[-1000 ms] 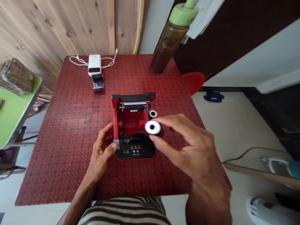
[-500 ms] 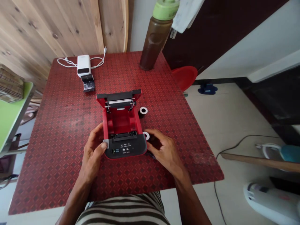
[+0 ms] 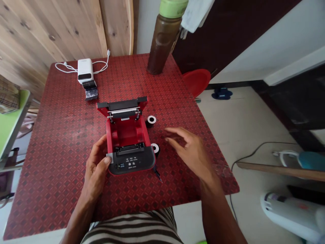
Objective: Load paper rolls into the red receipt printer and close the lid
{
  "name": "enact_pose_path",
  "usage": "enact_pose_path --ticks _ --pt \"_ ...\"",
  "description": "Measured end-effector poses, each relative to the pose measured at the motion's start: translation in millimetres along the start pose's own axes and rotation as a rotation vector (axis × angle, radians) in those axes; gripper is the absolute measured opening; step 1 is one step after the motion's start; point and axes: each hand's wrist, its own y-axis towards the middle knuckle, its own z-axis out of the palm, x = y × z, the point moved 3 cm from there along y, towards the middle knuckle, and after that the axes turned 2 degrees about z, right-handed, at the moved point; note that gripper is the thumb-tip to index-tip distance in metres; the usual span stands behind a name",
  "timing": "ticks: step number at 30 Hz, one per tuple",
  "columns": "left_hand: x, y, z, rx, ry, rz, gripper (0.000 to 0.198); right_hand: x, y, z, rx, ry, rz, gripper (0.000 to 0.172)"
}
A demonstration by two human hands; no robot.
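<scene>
A red and black label printer (image 3: 134, 159) stands on the table with its lid (image 3: 122, 104) raised and its red compartment bare inside. My left hand (image 3: 95, 169) grips the printer's left side, its thumb on a grey patch at the front corner and its fingers partly hidden behind the case. To the right, my right hand (image 3: 193, 154) is over the table, empty, thumb and fingers apart. Two dark rolls with white end faces lie between that hand and the printer: an upper roll (image 3: 148, 124) and a lower roll (image 3: 157, 152). A thin dark pointed thing (image 3: 157, 175) sticks out by the front right corner.
On the red patterned table (image 3: 63, 189), a small white device (image 3: 85, 66) with a white cable and a black strip sits at the back left. A tall brown bottle (image 3: 164, 44) with a green lid stands at the back. A red stool (image 3: 196, 81) is beyond the right edge.
My right hand has let go of the printer's right side and moved up and right, its fingers spreading apart. My left hand keeps its grip. The lower roll and the pointed thing are more exposed.
</scene>
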Motion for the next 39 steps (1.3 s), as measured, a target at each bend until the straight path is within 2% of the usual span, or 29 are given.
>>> enact_pose_path --ticks 5,8,11,14,18,19,21,23,26,32,35,39 --pt "-1 0 1.6 0.012 -0.018 -0.019 0.058 -2 45 34 0.013 0.037 -0.009 0.040" --pt "-3 1 2.5 0.010 -0.026 -0.008 0.057 -4 58 53 -0.010 0.046 -0.032 0.030" --pt "-2 2 2.1 0.013 -0.017 0.012 0.058 -5 60 58 -0.043 0.061 -0.038 0.022" --pt "1 2 0.3 0.025 -0.038 0.007 0.059 -3 55 43 -0.086 0.082 -0.025 0.022" --pt "5 0 -1.8 0.028 -0.053 -0.012 0.059 19 35 -8 -0.146 0.127 0.000 0.029" --pt "5 0 -1.8 0.031 -0.053 -0.015 0.059 29 29 -22 -0.121 0.157 -0.002 0.032" --pt "4 0 -1.1 0.041 -0.058 -0.021 0.060 52 18 -42 0.012 0.209 -0.056 0.031" --pt "4 0 -0.3 0.047 -0.069 -0.025 0.060 76 10 -50 0.187 0.221 -0.182 0.033" --pt "2 0 0.3 0.051 -0.073 -0.016 0.061 104 9 -33 0.365 0.071 -0.335 0.032" --pt "-4 1 1.3 0.071 -0.050 -0.016 0.063 123 24 39 0.288 -0.350 -0.522 0.027" --pt "-7 1 2.2 0.073 -0.046 -0.015 0.063 128 28 61 0.291 -0.577 -0.512 0.024" --pt "-11 1 3.6 0.062 -0.040 -0.019 0.063 137 34 69 0.331 -0.695 -0.453 0.024"
